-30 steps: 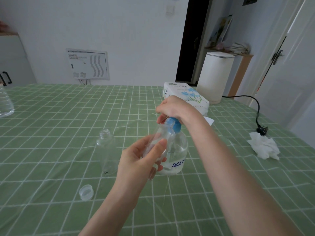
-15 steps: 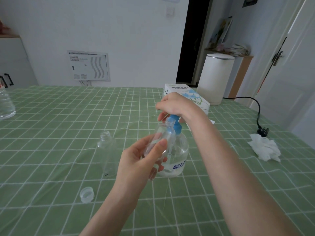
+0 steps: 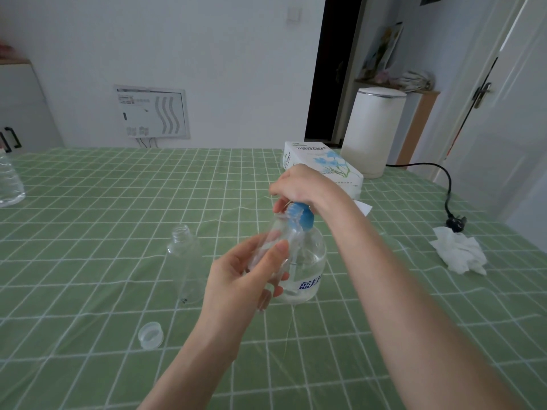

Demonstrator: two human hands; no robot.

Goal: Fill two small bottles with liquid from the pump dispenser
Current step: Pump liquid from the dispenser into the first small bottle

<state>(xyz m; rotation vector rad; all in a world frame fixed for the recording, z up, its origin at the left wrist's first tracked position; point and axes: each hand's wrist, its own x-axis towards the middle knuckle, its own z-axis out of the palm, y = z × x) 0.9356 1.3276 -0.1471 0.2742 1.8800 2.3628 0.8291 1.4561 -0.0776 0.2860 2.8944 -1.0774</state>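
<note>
Head view: your left hand [image 3: 236,279] grips a small bottle [image 3: 273,247] (tilted) against the pump dispenser [image 3: 307,261]; your right hand [image 3: 302,186] apparently presses its pump.

Table w/ green white-grid cloth [image 3: 88,202]. On it: clear round pump dispenser bottle w/ blue collar [image 3: 307,261], empty clear small bottle, uncapped [image 3: 185,261], clear cap [image 3: 150,335], white tissue box [image 3: 322,165], crumpled white tissue [image 3: 458,254], black plug+cable [image 3: 454,223], clear ribbed bottle at left edge [image 3: 9,184].

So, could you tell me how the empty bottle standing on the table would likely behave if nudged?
The empty bottle looks like thin clear plastic with nothing visible inside, so probably very light. Tall, narrow and uncapped, it would likely tip easily. Lying down, its round body might roll across the tablecloth.
</note>
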